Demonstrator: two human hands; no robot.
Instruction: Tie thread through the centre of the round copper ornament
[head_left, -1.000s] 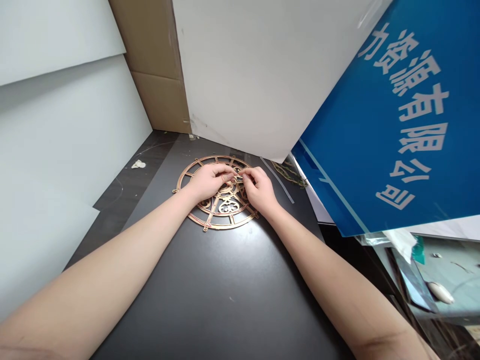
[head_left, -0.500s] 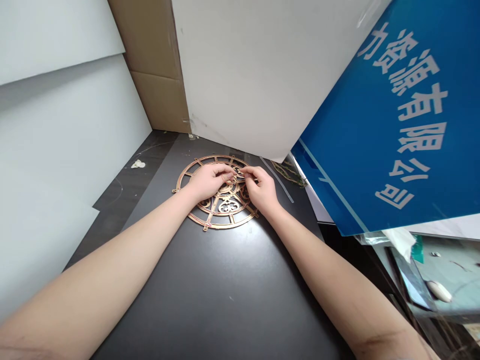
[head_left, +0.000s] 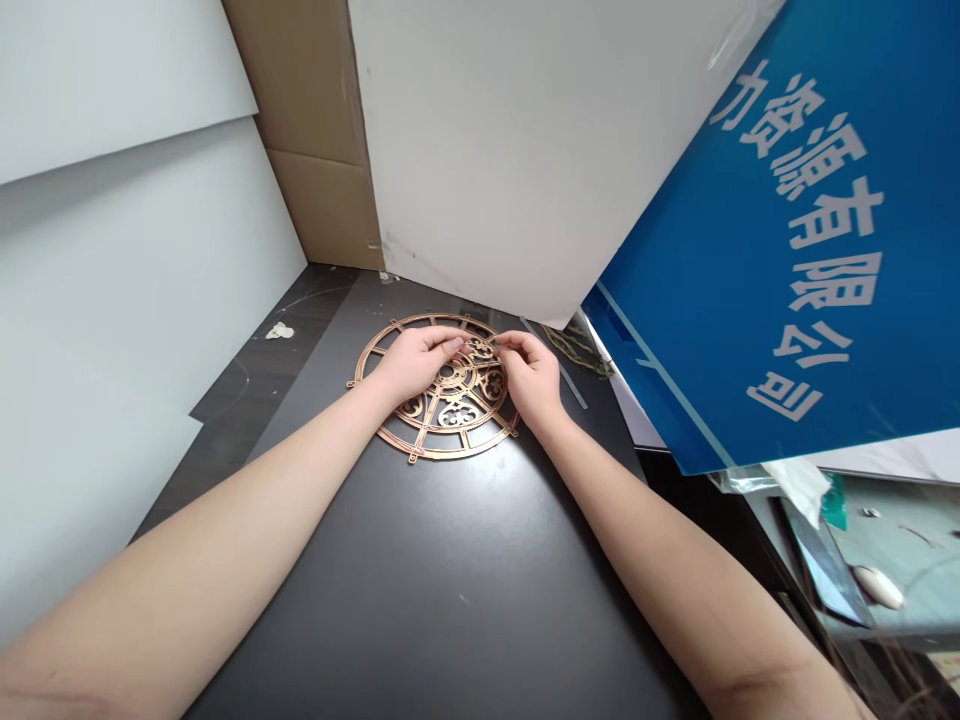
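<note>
A round openwork wheel (head_left: 464, 440) of thin brownish wood, with spokes, rings and cut-out scroll ornaments, lies flat on the dark tabletop. Over its left and far part is my left hand (head_left: 420, 362), thumb and fingers pinched together. My right hand (head_left: 533, 376) is over the wheel's right edge, its thumb and forefinger closed near the rim. A small scroll ornament (head_left: 480, 348) shows between the two sets of fingertips. Whatever the fingertips pinch is too small or too hidden to make out.
White panels (head_left: 142, 250) stand at the left, with cardboard (head_left: 322, 190) and a white board (head_left: 480, 150) behind. A blue sign (head_left: 750, 300) leans at the right. A clear strip (head_left: 566, 370) and dark braided strands (head_left: 581, 350) lie beyond my right hand. Farther right is a mouse (head_left: 879, 587).
My right hand has shifted slightly right, widening the gap between the fingertips. More of the wheel's hub and ornaments shows now. My left hand has hardly moved.
</note>
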